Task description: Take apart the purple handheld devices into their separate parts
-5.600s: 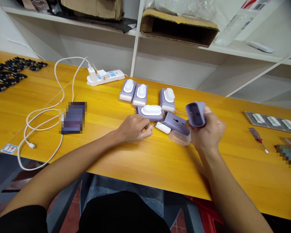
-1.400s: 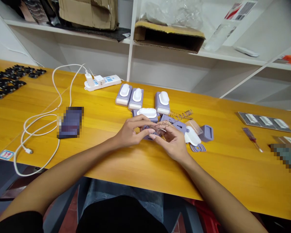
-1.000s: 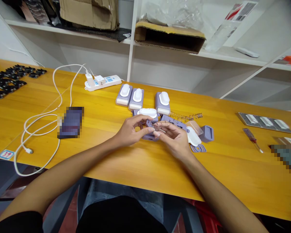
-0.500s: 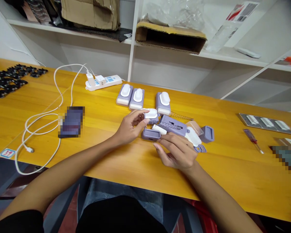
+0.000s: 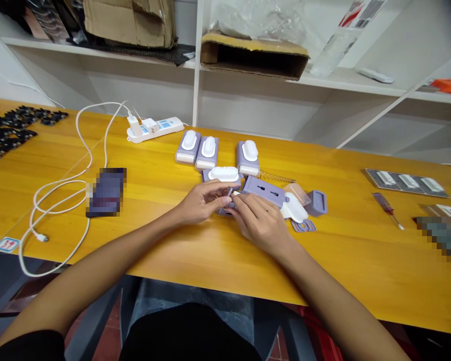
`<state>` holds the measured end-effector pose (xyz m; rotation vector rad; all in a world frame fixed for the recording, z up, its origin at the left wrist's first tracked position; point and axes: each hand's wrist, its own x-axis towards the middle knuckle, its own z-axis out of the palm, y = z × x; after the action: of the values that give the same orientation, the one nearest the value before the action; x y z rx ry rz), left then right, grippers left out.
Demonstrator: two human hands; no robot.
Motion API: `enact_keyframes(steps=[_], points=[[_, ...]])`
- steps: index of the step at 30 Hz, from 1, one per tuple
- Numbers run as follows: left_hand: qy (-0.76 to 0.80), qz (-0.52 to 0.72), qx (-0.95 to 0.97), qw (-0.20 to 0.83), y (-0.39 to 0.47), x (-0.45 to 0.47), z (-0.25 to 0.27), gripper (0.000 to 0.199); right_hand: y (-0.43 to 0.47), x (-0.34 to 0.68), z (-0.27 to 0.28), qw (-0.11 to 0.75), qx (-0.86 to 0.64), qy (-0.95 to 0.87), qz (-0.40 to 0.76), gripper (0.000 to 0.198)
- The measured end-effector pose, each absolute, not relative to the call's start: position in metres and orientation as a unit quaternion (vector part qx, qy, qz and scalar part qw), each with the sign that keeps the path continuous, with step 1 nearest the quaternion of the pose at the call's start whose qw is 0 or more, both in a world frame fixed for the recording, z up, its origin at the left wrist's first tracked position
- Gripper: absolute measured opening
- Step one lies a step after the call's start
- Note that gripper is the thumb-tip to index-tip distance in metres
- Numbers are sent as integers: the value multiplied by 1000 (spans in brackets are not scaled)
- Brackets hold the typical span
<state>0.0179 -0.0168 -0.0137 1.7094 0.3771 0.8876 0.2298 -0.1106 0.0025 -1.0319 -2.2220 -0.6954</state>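
Tabletop of glossy yellow-orange wood [image 5: 195, 255] sweeps right across your frame, with white panelled shelving [image 5: 248, 108] filling the top. And at the centre, your hands! Your right hand [image 5: 263, 223] has its fingers curled inward, tips drawn together; your left hand [image 5: 200, 204], just left of it, brings thumb and forefinger close. A small white piece [image 5: 236, 192] peeks out at your right fingertips, but whether either hand truly grips it, I can't tell.

Right behind your right fingers, centre-right, lies your lavender plastic housing with two dark slots [image 5: 267, 190]. Above your left fingers sits a lavender piece topped by a white toothed oval [image 5: 224, 174], then three lavender boxes with white oval tops [image 5: 208, 149] higher up. Right of centre you've got a white toothed oval plate [image 5: 295, 207], a lavender open-topped cup [image 5: 317, 203] and flat lavender rings [image 5: 304, 226].
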Motion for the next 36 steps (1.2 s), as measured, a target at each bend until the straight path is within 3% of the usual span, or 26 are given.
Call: enact_keyframes(steps=[8,11,25,36], points=[[147,330,754,549,-11,14,-16,58,-108,228,-6,364,-406,-822,-164,41],[146,330,720,593,-14,17,-21,59,-108,231,-6,367,-411,-822,-142,40],[116,283,744,594,-17,13,-7,60,-112,233,-6,374,-435,-814,-98,26],[115,292,740,595,-17,14,-7,58,-114,233,3,420,-444,-791,32,17]])
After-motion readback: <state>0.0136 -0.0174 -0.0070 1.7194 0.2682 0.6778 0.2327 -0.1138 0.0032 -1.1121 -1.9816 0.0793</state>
